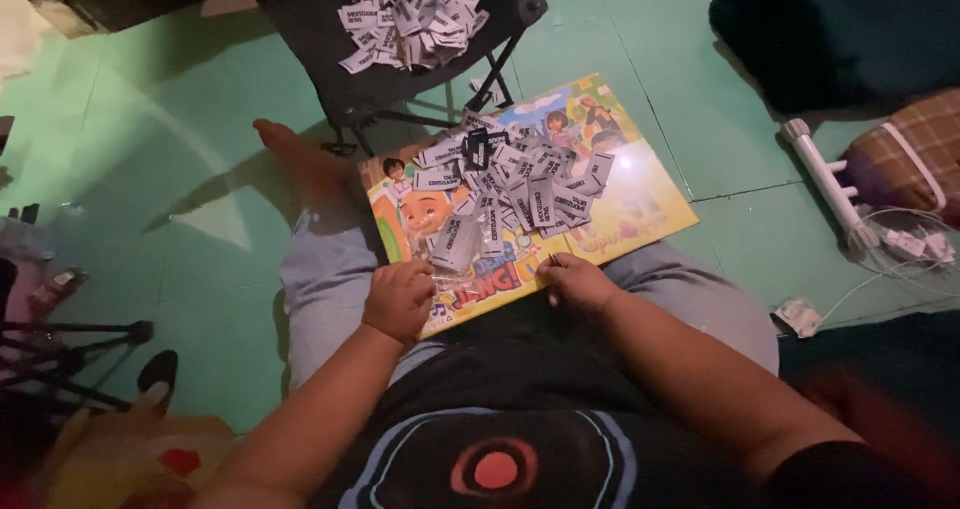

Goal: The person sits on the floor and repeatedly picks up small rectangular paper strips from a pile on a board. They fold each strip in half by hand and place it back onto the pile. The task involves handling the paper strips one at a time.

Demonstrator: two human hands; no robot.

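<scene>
Near the centre of the frame a colourful cartoon picture board [640, 204] lies tilted across the person's lap, its long axis running from lower left up to upper right, and on it sits a loose pile of small white paper tags [515, 184] with dark print. The pile lies just above both hands, toward the top of the frame. The left hand [398, 299] rests at the board's lower left edge, curled into a loose fist with knuckles up; one longer tag [455, 244] from the pile's lower left fringe sits just above its fingers [415, 274], close enough that it may be touching, though whether anything is pinched underneath cannot be told. The right hand [575, 281] sits at the board's lower edge right of centre, its fingers [552, 265] drawn together at the tips as if nipping something small, but the dim light hides whether a tag is held. Both hands are about equally near the pile; the left is nearer the stray long tag. Higher up, a second heap of tags [410, 14] lies on a black folding stool [320, 49], well apart, on the green floor [200, 209].
</scene>
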